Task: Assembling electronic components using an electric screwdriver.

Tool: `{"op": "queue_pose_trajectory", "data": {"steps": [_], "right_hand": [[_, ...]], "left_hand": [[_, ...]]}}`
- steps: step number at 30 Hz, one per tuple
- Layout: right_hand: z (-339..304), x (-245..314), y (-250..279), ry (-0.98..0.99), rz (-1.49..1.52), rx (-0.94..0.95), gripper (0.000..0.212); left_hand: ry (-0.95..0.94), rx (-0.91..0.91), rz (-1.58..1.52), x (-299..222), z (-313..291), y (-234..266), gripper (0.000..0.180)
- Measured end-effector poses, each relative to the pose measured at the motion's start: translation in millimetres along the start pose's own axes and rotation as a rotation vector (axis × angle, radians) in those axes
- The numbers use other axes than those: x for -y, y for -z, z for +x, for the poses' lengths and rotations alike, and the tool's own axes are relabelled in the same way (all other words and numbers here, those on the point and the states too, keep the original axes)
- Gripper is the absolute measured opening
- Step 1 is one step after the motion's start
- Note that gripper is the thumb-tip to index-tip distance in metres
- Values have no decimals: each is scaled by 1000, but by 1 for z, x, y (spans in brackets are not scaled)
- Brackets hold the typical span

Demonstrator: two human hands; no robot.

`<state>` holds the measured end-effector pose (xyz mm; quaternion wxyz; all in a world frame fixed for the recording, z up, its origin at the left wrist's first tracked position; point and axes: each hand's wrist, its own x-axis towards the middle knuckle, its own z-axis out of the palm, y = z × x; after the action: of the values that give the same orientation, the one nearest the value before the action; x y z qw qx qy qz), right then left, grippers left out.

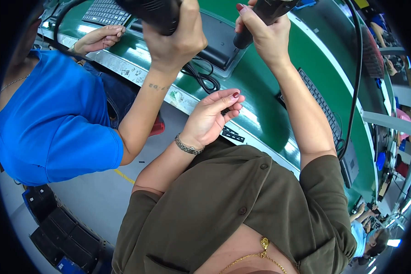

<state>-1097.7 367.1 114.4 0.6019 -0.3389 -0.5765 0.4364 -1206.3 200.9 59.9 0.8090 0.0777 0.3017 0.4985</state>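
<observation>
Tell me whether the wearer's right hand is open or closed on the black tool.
Closed: the right hand wraps its fingers around the black tool handle, above the green conveyor.

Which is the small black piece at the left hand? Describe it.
Find the green conveyor belt crossing the frame. At its near metal edge the left hand, with a bracelet, pinches a small black piece in its fingertips. Unlike the long black tool handle in the right hand above, it is tiny and mostly hidden.
</observation>
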Motion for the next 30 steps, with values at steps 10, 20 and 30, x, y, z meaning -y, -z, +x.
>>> {"op": "queue_pose_trajectory", "data": {"steps": [10, 20, 30], "right_hand": [[-13, 11, 22, 0, 62, 20, 29], [-67, 74, 57, 90, 401, 155, 29], [-71, 83, 53, 99, 374, 171, 34]], "left_hand": [[-85, -7, 91, 8, 17, -10, 22], [-89, -18, 17, 11, 26, -9, 21], [-17, 84, 57, -1, 28, -6, 22]]}}
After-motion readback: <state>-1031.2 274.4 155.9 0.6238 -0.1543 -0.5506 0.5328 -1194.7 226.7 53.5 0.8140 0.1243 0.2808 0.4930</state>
